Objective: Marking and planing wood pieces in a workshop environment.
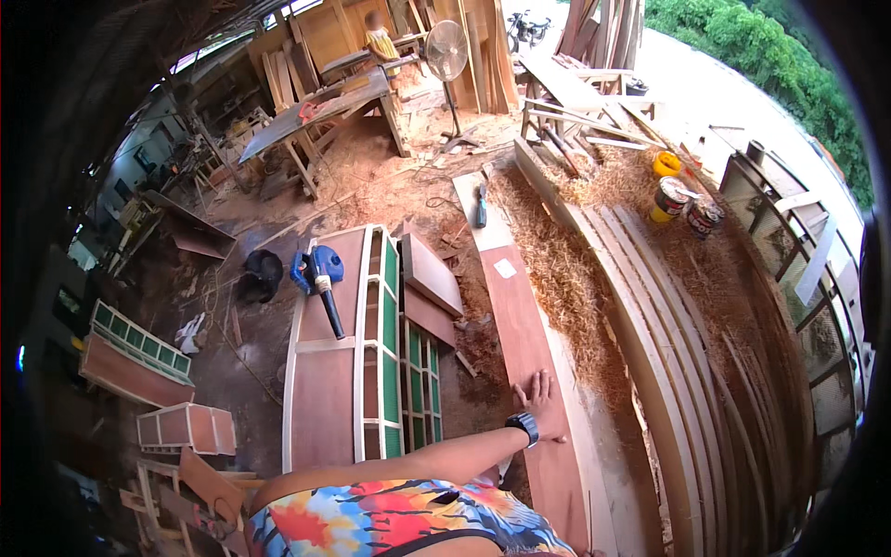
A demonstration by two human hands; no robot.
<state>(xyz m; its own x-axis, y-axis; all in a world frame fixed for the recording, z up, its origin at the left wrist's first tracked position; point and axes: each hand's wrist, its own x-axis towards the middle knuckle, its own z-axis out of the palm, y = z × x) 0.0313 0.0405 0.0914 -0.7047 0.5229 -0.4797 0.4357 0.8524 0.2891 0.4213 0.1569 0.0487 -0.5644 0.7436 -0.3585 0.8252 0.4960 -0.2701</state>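
Note:
My left hand (pixel 543 407) lies flat on a long reddish-brown board (pixel 534 325), fingers spread, with a dark watch (pixel 524 428) on its wrist. The arm reaches across from the left. At the bottom edge only a sliver of what seems to be my right hand (pixel 592 553) shows, beside a thin upright line on the board's edge; its fingers are mostly hidden. Farther up the board are a small white paper slip (pixel 505 268) and a dark hand tool (pixel 481 206) on a pale section.
A cabinet frame (pixel 320 399) with green-backed openings stands left, a blue blower (pixel 325 278) on top. Stacked planks (pixel 650 353) and wood shavings (pixel 566 288) lie right, near paint cans (pixel 670 197). A workbench (pixel 316 111), standing fan (pixel 447 56) and another person (pixel 380 42) are farther back.

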